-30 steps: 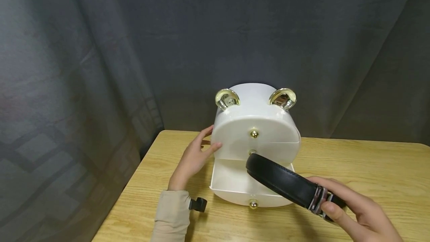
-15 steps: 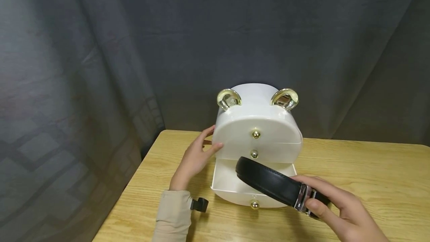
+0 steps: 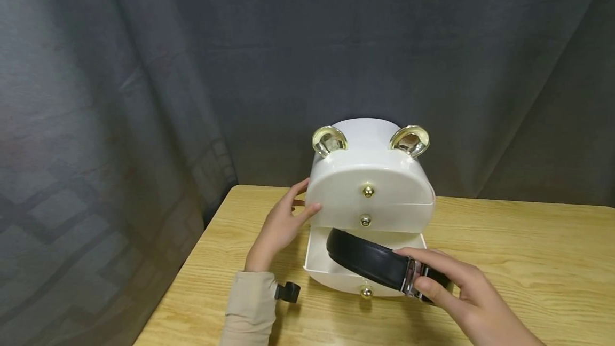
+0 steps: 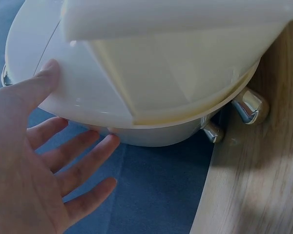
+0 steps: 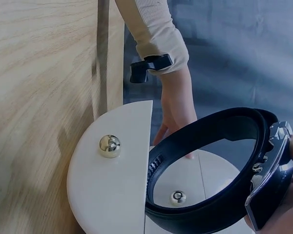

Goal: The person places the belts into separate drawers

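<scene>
A white rounded storage box (image 3: 394, 186) with gold ears stands on the table, its bottom drawer (image 3: 331, 282) pulled out. My left hand (image 3: 278, 228) is at the box's left side, thumb on the front face and fingers spread along the side wall, as the left wrist view shows. My right hand (image 3: 463, 290) grips a coiled black leather belt (image 3: 367, 258) by its silver buckle (image 3: 412, 276), thumb on the near side. In the head view the coil overlaps the drawer. In the right wrist view its far end dips past the drawer front's (image 5: 107, 180) top edge.
Gold round knobs (image 3: 367, 291) sit on the drawer fronts. A light wooden table (image 3: 519, 239) carries the box, with its left edge near my left forearm. Behind hangs a dark grey curtain (image 3: 288, 68). A black strap mount (image 3: 289, 292) juts from my left cuff.
My right hand has moved left with the belt, bringing the coil lower and over the drawer. My left hand keeps its place at the box.
</scene>
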`<state>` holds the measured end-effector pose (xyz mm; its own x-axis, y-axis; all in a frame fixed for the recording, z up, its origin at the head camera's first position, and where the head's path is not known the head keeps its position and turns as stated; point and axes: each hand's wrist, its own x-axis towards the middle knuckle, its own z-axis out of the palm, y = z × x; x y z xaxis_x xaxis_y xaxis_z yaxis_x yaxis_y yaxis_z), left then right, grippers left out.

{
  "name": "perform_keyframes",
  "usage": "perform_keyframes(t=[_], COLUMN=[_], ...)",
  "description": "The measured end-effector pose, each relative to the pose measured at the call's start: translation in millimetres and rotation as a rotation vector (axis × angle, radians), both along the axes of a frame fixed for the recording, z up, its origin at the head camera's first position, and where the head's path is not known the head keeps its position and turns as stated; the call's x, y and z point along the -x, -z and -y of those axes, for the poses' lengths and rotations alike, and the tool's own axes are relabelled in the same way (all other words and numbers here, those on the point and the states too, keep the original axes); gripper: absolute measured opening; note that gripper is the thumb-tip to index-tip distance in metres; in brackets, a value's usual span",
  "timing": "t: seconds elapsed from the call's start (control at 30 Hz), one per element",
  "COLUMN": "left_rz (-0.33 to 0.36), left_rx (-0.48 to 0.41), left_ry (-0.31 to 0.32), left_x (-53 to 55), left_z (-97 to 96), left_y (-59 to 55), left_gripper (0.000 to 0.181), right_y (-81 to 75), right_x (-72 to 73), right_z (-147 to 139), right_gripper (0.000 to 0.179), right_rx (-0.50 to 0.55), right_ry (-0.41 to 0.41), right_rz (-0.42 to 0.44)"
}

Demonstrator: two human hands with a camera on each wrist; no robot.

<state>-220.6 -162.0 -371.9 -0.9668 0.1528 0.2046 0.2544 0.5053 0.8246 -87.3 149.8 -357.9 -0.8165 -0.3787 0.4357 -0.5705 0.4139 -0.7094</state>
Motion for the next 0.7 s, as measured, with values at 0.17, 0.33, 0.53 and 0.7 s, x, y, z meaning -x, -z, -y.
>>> perform_keyframes(t=[0.17,0.33,0.53,0.7], left_rz=[-0.003,-0.015,-0.007,-0.002], left_rx=[0.002,0.016,0.015,0.015], left_ry=[0.000,0.007,0.002,-0.003], left_x=[0.0,1.3,1.9,1.4], left_z=[-0.6,-0.9,-2.0,-2.5], left_y=[-0.3,0.2,1.0,0.4], left_gripper=[0.071,0.070,0.069,0.070], right_y=[-3.7,-7.6,-8.2,-2.5], right_x=[4.4,9.1,15.9,21.0], right_z=[8,13,19,20], right_gripper=[0.049,0.045,0.039,0.039], right_rx=[-0.018,-0.024,-0.005,-0.026], right_ry=[-0.032,-0.045,-0.076,-0.083], right_rz=[-0.055,-0.026,0.046,0.025])
